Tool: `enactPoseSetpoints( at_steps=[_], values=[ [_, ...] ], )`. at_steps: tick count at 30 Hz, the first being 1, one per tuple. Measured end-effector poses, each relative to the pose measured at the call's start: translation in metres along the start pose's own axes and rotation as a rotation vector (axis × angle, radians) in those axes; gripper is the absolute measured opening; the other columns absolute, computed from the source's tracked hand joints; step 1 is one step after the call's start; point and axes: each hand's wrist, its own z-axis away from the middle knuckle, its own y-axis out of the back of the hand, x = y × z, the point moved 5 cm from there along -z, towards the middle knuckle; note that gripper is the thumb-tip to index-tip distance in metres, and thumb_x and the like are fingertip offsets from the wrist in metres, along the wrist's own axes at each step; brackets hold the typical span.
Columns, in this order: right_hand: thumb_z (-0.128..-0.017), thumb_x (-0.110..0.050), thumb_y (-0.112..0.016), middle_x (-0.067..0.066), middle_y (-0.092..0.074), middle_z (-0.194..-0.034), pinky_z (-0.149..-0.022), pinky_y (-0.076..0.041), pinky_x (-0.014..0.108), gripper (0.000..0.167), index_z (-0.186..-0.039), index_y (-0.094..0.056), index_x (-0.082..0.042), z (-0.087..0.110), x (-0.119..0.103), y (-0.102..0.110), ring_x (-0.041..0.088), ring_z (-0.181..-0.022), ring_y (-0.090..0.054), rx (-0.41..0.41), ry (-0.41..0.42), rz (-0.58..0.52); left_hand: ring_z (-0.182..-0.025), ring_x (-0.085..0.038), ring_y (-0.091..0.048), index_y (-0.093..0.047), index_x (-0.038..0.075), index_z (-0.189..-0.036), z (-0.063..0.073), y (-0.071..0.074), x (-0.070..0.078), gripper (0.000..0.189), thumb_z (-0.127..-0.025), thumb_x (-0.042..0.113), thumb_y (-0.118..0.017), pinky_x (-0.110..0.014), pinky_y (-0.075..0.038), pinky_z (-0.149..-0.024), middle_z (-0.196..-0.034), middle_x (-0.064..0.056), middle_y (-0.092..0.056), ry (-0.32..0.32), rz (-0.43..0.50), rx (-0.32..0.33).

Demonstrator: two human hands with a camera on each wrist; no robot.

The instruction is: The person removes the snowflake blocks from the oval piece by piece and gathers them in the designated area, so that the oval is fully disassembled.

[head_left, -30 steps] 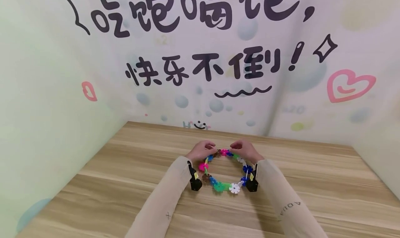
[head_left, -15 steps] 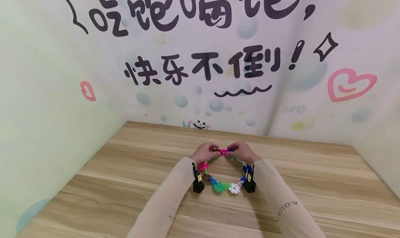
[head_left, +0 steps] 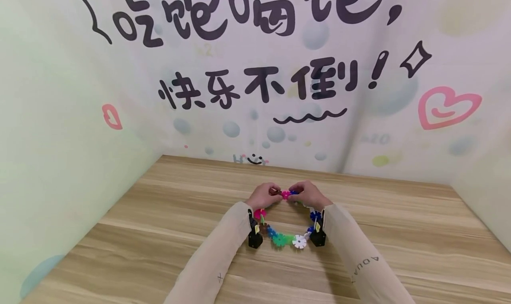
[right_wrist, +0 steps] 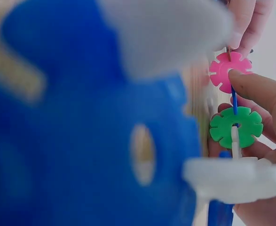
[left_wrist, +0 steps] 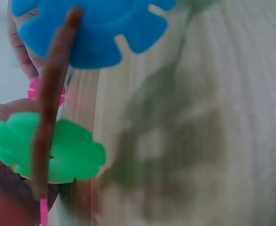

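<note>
A ring of slotted, flower-shaped plastic interlocking discs lies on the wooden table, with a green disc [head_left: 280,239] and a white disc [head_left: 299,241] at its near side. At the far side, my left hand [head_left: 263,196] pinches the ring at a brown disc [head_left: 276,192], just left of a pink disc [head_left: 285,195]. My right hand [head_left: 312,196] grips the ring from the other side at a dark blue disc [head_left: 294,192]. In the right wrist view its thumb lies by the pink disc [right_wrist: 221,70], above a green disc [right_wrist: 248,127]. Fingers hide parts of the ring.
The wooden table [head_left: 159,206] reaches back to a printed wall cloth [head_left: 223,144] with black lettering. A pale side wall [head_left: 80,171] borders its left. Black wrist cameras [head_left: 255,239] sit close beside the ring.
Both hands have closed in on the far side of the ring; the right fingers have moved left to the pink and blue discs. The left hand has shifted slightly right. The ring stays put.
</note>
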Motion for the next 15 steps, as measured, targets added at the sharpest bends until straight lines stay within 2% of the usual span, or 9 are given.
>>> enactPoseSetpoints(
  at_steps=[6, 15],
  values=[
    [-0.079, -0.004, -0.065, 0.012, -0.06, -0.09, -0.062, -0.047, 0.027, 0.029, -0.105, -0.059, 0.005, 0.005, -0.005, 0.002, 0.018, -0.074, -0.054, 0.003, 0.038, 0.001, -0.092, -0.022, -0.054, -0.056, 0.0, -0.112, 0.001, 0.001, 0.0, 0.032, -0.084, 0.014, -0.061, -0.032, -0.046, -0.078, -0.101, -0.011, -0.059, -0.001, 0.035, 0.004],
    [-0.079, -0.009, -0.066, 0.009, -0.06, -0.092, -0.064, -0.046, 0.028, 0.027, -0.104, -0.061, 0.001, 0.011, -0.013, 0.007, 0.021, -0.081, -0.053, 0.038, 0.073, 0.106, -0.085, -0.017, -0.054, -0.057, 0.001, -0.111, 0.003, 0.005, 0.0, 0.033, -0.082, 0.014, -0.063, -0.026, -0.046, -0.072, -0.096, -0.007, -0.059, -0.015, 0.094, 0.01]
  ],
)
